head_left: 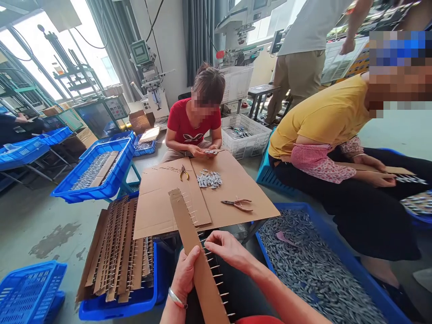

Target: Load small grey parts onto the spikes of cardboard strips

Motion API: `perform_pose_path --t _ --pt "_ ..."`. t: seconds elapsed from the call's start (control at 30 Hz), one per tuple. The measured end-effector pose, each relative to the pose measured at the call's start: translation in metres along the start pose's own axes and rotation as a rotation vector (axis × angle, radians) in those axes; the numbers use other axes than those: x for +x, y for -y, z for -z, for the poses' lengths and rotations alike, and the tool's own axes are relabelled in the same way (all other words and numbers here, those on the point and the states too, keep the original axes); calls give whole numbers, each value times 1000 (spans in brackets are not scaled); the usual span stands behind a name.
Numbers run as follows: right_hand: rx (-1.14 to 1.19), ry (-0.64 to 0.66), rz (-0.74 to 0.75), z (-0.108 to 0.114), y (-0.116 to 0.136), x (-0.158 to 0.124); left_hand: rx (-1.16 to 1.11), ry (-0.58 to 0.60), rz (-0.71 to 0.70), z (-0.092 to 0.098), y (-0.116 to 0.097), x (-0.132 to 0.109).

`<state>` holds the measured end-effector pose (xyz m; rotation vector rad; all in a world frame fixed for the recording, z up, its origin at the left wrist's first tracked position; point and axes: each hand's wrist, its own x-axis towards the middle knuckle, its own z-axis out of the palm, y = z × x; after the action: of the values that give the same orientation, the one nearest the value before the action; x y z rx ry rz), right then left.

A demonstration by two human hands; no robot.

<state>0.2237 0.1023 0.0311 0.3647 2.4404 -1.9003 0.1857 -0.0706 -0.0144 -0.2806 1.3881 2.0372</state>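
Observation:
My left hand (185,274), with a silver bracelet at the wrist, is closed round a long cardboard strip (199,265). The strip slants up and away from me. A row of thin pale pins (216,275) sticks out along its right edge. At that edge my right hand (227,249) is closed in a pinch among the pins; whatever lies between its fingertips is too small to make out. Beyond the strip, a cardboard-topped table (243,180) carries a pile of small silvery pieces (209,179), red-handled pliers (238,204) and yellow-handled pliers (183,173).
Pinned cardboard strips (118,247) fill a blue crate (118,310) at left. A blue tray (310,211) of small grey pieces stands at right. One co-worker (195,117) sits across the table, another (313,121) at right; both handle small pieces. A blue basket (30,288) lies lower left.

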Motion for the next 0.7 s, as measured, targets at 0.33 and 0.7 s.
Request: perform_pose_path --t 0.33,0.7 --pt "186 -100 3 -13 8 37 -14 62 -11 0 0 3" --pt "69 -181 8 -22 5 36 -85 119 -159 -20 -38 36"
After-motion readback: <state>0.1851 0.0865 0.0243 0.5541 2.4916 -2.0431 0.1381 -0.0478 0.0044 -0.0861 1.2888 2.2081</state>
